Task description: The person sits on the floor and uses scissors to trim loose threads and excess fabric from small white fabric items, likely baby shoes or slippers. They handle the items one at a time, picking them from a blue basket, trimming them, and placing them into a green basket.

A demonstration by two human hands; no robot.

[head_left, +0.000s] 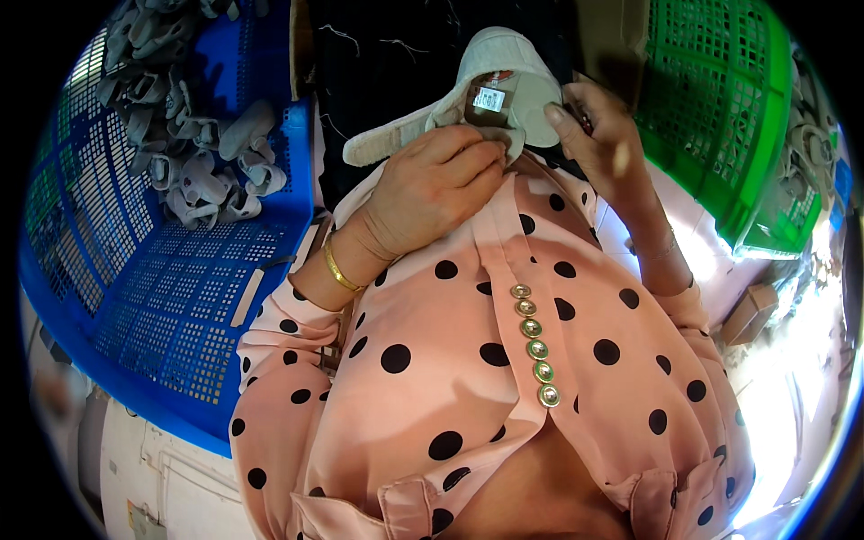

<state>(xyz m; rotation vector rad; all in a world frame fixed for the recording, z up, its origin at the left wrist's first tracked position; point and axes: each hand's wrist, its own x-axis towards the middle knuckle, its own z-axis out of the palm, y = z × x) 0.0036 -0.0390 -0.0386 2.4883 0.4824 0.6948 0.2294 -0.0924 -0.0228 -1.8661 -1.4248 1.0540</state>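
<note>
A pale grey-white shoe upper (pixel 504 56) with a long strap pointing left is held up in front of my chest. A white printed label shows on its inner side. My left hand (pixel 436 184) is closed, pinching the near edge of the upper beside the strap. At the other end, my right hand (pixel 605 135) grips the upper's right edge between thumb and fingers. Something small and dark shows in the right palm, too covered to make out. Under the upper lies a black cloth (pixel 360 76) with loose pale threads on it.
On the left stands a large blue plastic basket (pixel 171 315), with several grey shoe uppers (pixel 202 184) piled in it. A green basket (pixel 711 81) is on the right, near more pale pieces (pixel 805 148). A brown cardboard box (pixel 751 313) sits lower right.
</note>
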